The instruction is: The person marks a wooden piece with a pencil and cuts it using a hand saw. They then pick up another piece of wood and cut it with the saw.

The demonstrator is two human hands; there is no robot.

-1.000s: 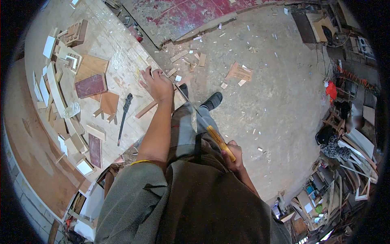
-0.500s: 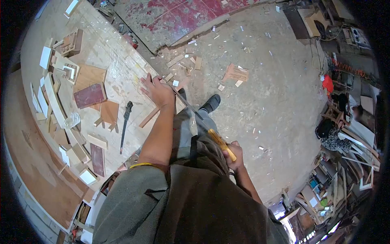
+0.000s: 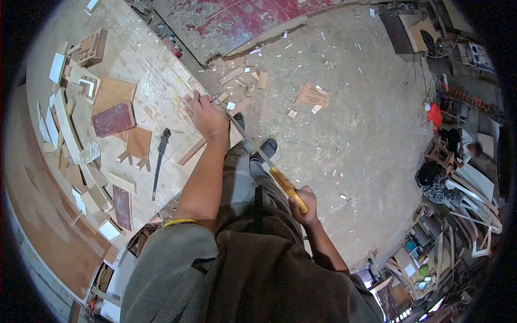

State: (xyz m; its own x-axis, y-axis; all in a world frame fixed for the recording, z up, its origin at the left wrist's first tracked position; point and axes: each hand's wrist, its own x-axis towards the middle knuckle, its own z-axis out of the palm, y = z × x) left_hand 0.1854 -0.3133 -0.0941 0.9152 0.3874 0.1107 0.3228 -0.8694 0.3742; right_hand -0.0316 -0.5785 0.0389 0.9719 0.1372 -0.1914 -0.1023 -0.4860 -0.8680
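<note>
My right hand point(image 3: 305, 206) is wrapped round the yellow handle of a saw point(image 3: 284, 184). Its thin blade runs up and left to the edge of the pale wooden workbench point(image 3: 167, 102), close to my left hand. My left hand point(image 3: 207, 116) lies on the bench by that edge with its fingers apart. Under my left forearm a narrow wooden strip point(image 3: 191, 152) sticks out; whether the left palm presses on it is hidden. A dark, thin tool point(image 3: 160, 161) lies on the bench to the left of the strip.
On the bench's left are a reddish sanding block point(image 3: 114, 120), a wooden board point(image 3: 116, 91) and a slatted wooden piece point(image 3: 91, 48). Wood offcuts point(image 3: 262, 80) and a reddish slatted scrap point(image 3: 313, 96) lie on the floor. Wood and clutter point(image 3: 463, 183) line the right side.
My right hand and the saw have shifted slightly left and up. The view has moved a little, and my foot on the floor appears farther left and lower.
</note>
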